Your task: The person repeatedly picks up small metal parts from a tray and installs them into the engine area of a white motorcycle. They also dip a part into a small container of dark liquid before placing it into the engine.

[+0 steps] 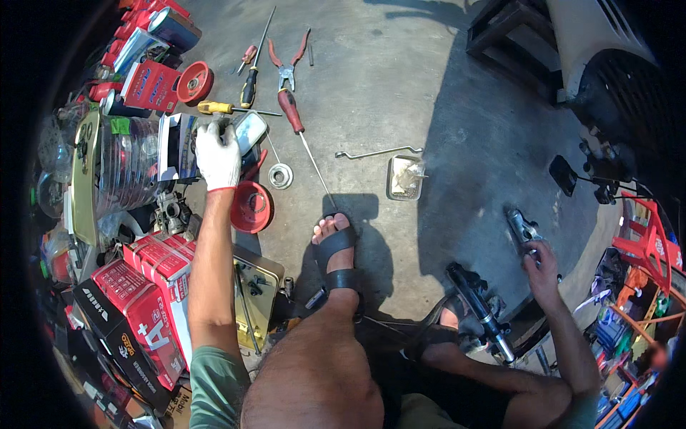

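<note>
My left hand point(218, 156), in a white work glove with darkened fingertips, is among the tools at the left. Its fingers bend down and together beside an open box point(176, 146) and a small pale tray point(250, 131); what they grip is hidden. At the right, my bare right hand point(542, 266) closes round the near end of a silvery metal tube-shaped part point(522, 226), tilted above the floor. Closer to me, a black and chrome shock absorber or fork leg point(489, 322) leans beside my right foot.
A red-handled screwdriver point(291, 111), pliers point(286, 71), a ring spanner point(379, 152) and a clear tub point(406, 177) lie on the concrete. Red bowls point(251, 207) and stacked red boxes point(139, 307) line the left. A red plastic stand point(647, 239) and clutter are at right.
</note>
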The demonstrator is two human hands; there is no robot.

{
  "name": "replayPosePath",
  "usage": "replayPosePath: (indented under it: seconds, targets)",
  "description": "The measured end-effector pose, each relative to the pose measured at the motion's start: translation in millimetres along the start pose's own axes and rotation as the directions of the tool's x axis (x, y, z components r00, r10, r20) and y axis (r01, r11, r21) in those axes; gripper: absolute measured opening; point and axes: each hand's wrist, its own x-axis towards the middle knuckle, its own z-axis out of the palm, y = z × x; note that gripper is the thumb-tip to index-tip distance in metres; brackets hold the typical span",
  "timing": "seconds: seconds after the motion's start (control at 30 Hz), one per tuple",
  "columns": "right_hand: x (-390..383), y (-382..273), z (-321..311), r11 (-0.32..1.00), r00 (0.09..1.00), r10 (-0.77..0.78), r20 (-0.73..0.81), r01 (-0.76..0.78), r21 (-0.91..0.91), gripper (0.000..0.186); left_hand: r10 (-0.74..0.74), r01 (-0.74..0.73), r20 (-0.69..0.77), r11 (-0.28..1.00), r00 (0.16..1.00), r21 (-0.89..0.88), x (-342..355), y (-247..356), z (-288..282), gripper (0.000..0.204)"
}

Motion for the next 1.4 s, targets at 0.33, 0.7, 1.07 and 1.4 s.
replayPosePath:
  seconds: [0.33, 0.7, 1.07, 1.4]
  targets:
    - [0, -6, 2, 1.0, 1.0, 0.008, 0.021, -0.008, 0.015, 0.024, 0.292, -0.044, 0.289, 0.769, 0.912, -0.638, -70, 225, -26, 0.015]
    - [-3, 8, 4, 1.0, 1.0, -0.019, -0.013, 0.019, 0.02, 0.025, 0.529, -0.215, 0.389, 0.759, 0.754, -0.614, -104, 254, -11, 0.034]
    - [-1, 2, 5, 1.0, 1.0, -0.014, -0.009, 0.014, 0.024, 0.023, 0.665, -0.494, 0.47, 0.747, 0.581, -0.445, -130, 270, 12, 0.05]
    - [-4, 16, 2, 0.993, 0.994, 0.096, 0.047, -0.099, 0.072, 0.027, 0.668, -0.39, 0.497, 0.736, 0.554, -0.554, -136, 265, -6, 0.039]
